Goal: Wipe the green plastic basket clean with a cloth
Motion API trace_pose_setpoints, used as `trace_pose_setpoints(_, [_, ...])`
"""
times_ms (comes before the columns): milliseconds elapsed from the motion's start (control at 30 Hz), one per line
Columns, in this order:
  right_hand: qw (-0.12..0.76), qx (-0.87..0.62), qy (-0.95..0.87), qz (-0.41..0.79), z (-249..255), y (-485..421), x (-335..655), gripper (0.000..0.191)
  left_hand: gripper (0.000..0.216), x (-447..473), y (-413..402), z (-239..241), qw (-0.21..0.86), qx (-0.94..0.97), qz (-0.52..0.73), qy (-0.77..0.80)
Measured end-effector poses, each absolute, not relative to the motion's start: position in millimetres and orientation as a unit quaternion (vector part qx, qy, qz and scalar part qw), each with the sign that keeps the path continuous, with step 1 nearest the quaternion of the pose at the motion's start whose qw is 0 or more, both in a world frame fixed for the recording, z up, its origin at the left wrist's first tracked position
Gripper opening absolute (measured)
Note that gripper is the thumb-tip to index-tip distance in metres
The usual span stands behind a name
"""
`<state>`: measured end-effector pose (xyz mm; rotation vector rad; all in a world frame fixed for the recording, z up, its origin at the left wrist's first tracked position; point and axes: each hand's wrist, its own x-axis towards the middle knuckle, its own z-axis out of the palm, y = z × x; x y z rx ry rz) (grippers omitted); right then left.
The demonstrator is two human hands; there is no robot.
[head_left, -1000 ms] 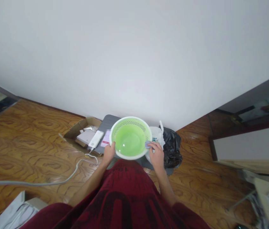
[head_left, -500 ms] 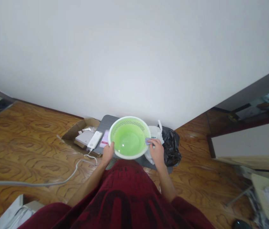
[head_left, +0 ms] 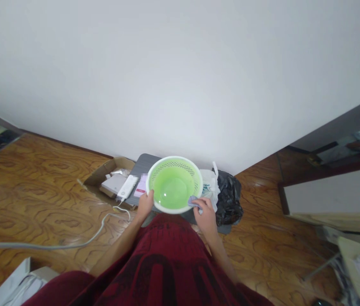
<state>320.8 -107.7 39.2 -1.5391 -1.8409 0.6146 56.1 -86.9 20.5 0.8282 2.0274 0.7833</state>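
Observation:
A basin (head_left: 174, 187), green inside with a white rim and a band of small holes or lattice near the top, sits over a dark grey board or low table (head_left: 146, 162). My left hand (head_left: 146, 202) grips its rim at the near left, thumb on top. In my right hand (head_left: 206, 212) is a small greyish-purple cloth (head_left: 193, 201), pinched by the fingers and pressed on the rim at the near right. Left of the basin lie a pink-and-white packet (head_left: 140, 187) and a white power strip (head_left: 127, 187).
Right of the basin are a white plastic bag (head_left: 210, 185) and a black plastic bag (head_left: 229, 199). An open cardboard box (head_left: 98, 175) stands at the left. A white cable (head_left: 71, 245) runs over the wooden floor. A white wall (head_left: 180, 76) rises behind.
My right hand has slid the cloth along the rim from the right side toward the near right, closer to my body. The left hand keeps its grip, and the basin is nearly still.

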Motion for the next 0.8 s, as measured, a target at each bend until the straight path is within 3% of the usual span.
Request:
trace_pose_setpoints(367, [0.36,-0.636,-0.658,0.179,36.7,-65.4,329.6,0.031,0.042,52.6,-87.4,11.2,0.396,0.338,0.306,0.797])
trace_pose_setpoints(800, [0.343,-0.608,-0.681,0.22,36.7,-106.5,311.7,0.025,0.042,53.2,-89.1,11.2,0.399,0.339,0.325,0.787])
